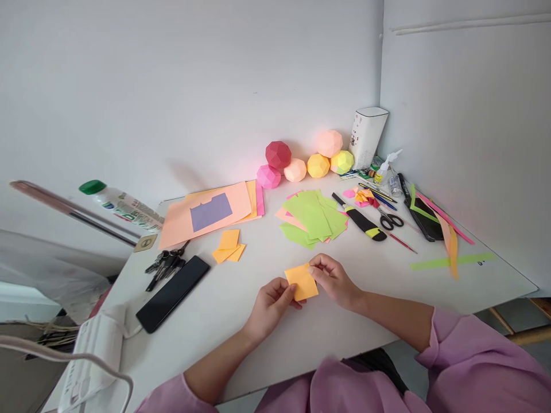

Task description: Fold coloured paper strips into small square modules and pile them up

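A small orange paper square is held up over the near middle of the white table. My left hand pinches its lower left part, thumb on top and fingers beneath. At its upper right corner, my right hand grips the paper between thumb and fingers. More orange squares lie overlapping to the left. Beyond my hands is a loose pile of green and pink paper pieces.
Keys and a black phone lie at left, near large paper sheets. Faceted paper balls line the wall. A cutter, scissors, glue bottle and paper strips are at right.
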The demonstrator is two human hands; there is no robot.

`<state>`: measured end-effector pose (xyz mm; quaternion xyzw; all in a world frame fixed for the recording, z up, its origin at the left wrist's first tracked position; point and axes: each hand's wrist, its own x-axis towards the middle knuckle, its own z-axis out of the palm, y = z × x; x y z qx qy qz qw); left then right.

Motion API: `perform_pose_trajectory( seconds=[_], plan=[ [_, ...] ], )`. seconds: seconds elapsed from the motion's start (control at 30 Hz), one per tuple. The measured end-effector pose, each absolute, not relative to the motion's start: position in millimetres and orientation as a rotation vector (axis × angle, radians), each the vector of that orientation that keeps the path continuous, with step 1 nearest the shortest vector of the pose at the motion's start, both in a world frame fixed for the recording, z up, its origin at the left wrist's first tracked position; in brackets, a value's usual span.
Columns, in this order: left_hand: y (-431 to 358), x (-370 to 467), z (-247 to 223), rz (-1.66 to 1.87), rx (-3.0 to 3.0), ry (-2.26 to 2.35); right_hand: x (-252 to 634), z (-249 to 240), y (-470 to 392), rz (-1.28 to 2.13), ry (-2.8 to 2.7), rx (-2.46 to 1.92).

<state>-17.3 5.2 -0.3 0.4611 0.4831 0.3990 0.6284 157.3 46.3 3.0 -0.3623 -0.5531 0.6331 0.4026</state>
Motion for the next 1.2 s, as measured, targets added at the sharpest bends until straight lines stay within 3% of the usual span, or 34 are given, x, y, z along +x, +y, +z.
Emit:
perform_pose_trajectory(
  seconds=[0.33, 0.73, 1.2],
  plan=[
    [6, -25, -5, 1.049, 1.019, 1.098, 161, -3, 51, 1.642, -1.469, -1.048],
    [4, -19, -5, 0.711, 1.254, 1.052, 154, -7, 42, 1.092, -2.139, -0.749],
    [6, -19, -6, 0.675, 1.411, 1.093, 152, -4, 39, 0.905, -2.294, -0.795]
  ],
)
